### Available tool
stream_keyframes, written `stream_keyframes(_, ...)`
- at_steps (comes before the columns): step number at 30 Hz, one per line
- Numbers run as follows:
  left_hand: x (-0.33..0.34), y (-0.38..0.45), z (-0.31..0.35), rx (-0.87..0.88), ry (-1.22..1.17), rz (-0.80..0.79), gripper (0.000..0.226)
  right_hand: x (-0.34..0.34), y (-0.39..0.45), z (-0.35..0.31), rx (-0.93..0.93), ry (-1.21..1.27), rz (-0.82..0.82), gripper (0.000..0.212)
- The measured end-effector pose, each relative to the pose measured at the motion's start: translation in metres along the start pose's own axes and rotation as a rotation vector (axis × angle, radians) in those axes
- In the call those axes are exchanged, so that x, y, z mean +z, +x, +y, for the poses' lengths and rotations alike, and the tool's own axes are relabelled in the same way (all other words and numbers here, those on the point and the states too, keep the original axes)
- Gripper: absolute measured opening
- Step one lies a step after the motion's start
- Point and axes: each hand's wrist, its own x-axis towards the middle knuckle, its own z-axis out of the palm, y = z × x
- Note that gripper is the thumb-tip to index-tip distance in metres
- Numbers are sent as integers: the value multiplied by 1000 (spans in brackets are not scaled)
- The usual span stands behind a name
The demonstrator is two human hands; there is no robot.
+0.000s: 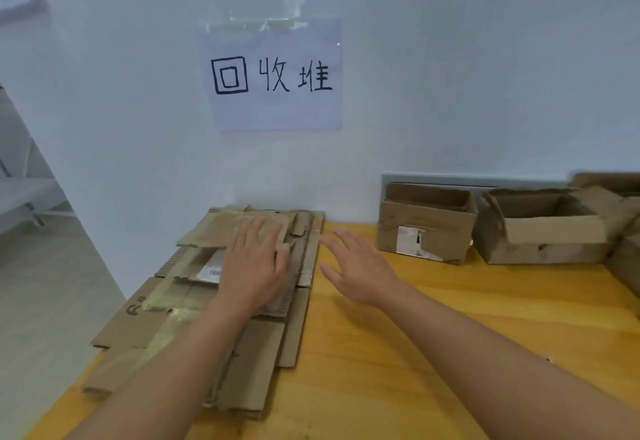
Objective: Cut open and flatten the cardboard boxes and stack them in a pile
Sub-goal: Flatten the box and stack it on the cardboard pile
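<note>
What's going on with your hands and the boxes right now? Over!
Left hand flat, pressing the pile of flattened cardboard. Right hand open above the table, holding nothing. Two open boxes not yet flattened. Nothing in the way.

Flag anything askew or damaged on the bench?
The flattened stack under the left hand is ragged, its sheets staggered and its near-left corner overhanging the table edge. The open box on the right has torn, crumpled flaps.

Left hand (254, 263) presses flat on the cardboard pile (207, 304); right hand (360, 266) hovers open beside it.
</note>
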Motion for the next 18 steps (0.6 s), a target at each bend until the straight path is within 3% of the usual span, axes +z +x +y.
stream_keyframes(7,11,-31,100,68,-125,-51,64,-32,-91,73,245,20,-21,59)
stream_keyframes(10,32,-38,138,54,-184,-133,53,-34,-118,98,382,58,-14,60)
stream_keyframes(15,72,-22,175,-84,-372,-267,54,-30,-129,134,513,118,-60,66)
stream_keyframes(18,91,-2,182,-146,-420,-345,68,-33,-117,155,534,123,-76,69)
